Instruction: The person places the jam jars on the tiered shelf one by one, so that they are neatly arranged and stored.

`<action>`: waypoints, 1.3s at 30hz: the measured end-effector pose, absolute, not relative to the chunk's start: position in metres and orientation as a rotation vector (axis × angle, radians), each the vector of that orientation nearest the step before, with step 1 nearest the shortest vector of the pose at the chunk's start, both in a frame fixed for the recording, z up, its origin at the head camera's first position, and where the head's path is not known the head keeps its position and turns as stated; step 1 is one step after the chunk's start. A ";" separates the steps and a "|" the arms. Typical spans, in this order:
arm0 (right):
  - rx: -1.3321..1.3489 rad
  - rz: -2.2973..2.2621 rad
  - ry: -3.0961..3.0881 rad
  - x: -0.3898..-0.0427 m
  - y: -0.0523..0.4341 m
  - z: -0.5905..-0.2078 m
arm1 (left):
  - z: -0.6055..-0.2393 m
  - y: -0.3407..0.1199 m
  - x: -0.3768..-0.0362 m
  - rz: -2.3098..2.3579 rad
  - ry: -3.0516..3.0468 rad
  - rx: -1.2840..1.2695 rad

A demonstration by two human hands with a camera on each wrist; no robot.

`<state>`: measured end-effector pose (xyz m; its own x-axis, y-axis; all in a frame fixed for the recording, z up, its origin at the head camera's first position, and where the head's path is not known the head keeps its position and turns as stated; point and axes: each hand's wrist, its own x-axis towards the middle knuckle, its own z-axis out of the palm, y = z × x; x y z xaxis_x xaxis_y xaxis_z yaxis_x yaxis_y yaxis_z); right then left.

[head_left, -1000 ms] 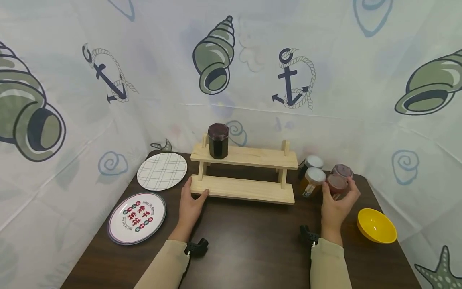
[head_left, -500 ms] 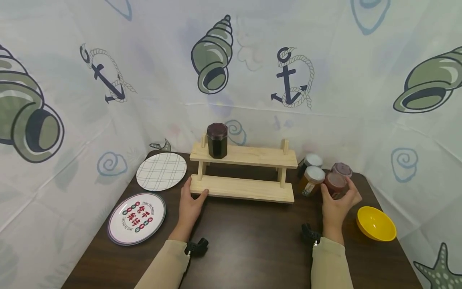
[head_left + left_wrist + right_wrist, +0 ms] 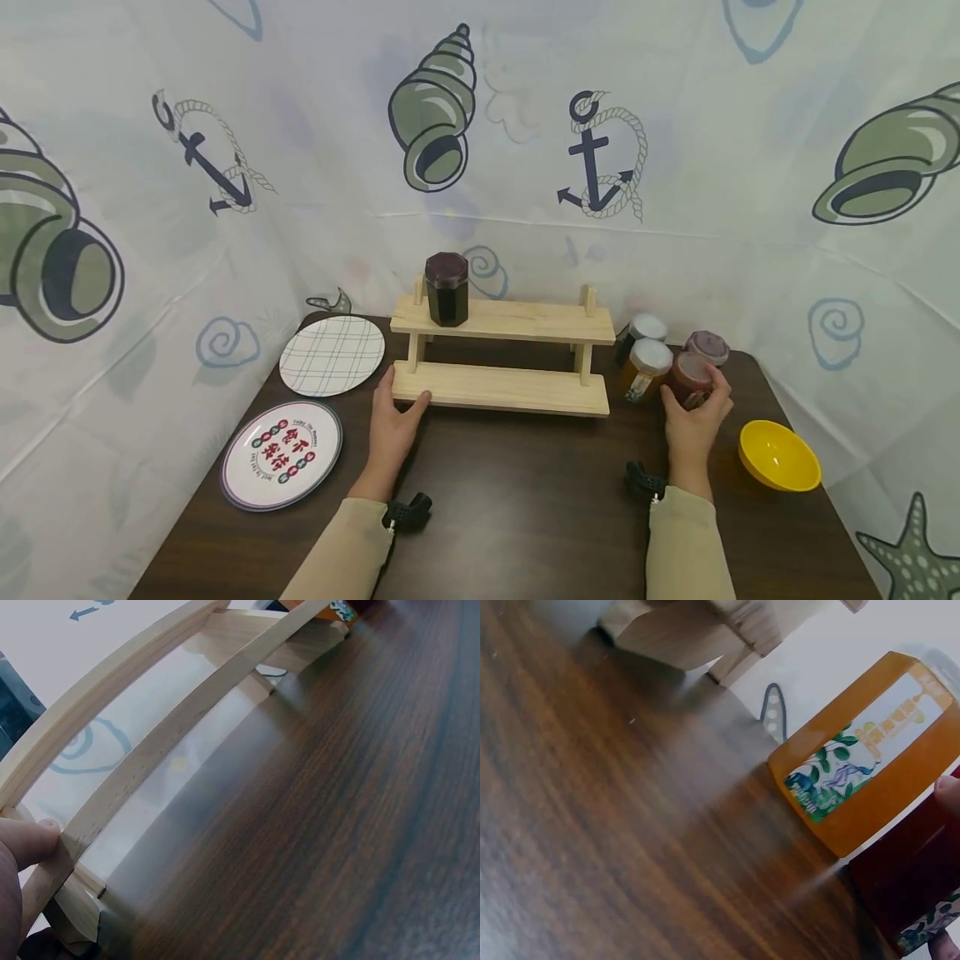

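On the table stands a two-tier wooden shelf rack (image 3: 502,389). My left hand (image 3: 393,435) grips the left end of its lower board; in the left wrist view the thumb (image 3: 34,841) presses against the front edge. My right hand (image 3: 692,431) holds a dark red jar (image 3: 691,375) between thumb and fingers. Right beside it, an amber jar (image 3: 866,754) with a white lid and leafy label appears in the right wrist view. A dark jar with a purplish lid (image 3: 447,290) sits on the upper board, toward its left.
Behind the red jar is a jar with a purple lid (image 3: 708,346); a white-lidded dark jar (image 3: 645,327) stands behind the amber one. A yellow bowl (image 3: 778,456) lies farther right. Two plates, one gridded (image 3: 332,356) and one with red lettering (image 3: 281,492), lie at left.
My right hand has shifted slightly left with the red jar, which now stands farther from the purple-lidded jar. My left hand keeps its hold on the rack. The head view has drifted slightly.
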<state>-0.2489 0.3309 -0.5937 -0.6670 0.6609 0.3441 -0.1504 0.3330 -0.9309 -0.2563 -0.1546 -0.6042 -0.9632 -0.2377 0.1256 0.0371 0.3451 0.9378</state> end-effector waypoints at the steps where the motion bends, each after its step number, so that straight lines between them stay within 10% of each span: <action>1: -0.450 1.408 -1.877 -0.249 0.331 -0.594 | -0.604 -0.155 -0.257 -1.660 -2.370 0.181; 39: -0.333 1.256 -1.520 -0.224 0.305 -0.536 | -0.606 -0.154 -0.257 -1.667 -2.365 0.179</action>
<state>-0.2239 0.3047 -0.5362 -0.3762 0.7505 0.5434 -0.3921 0.4025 -0.8272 -0.2574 -0.1539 -0.6058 -0.9632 -0.2377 0.1259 0.0386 0.3411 0.9392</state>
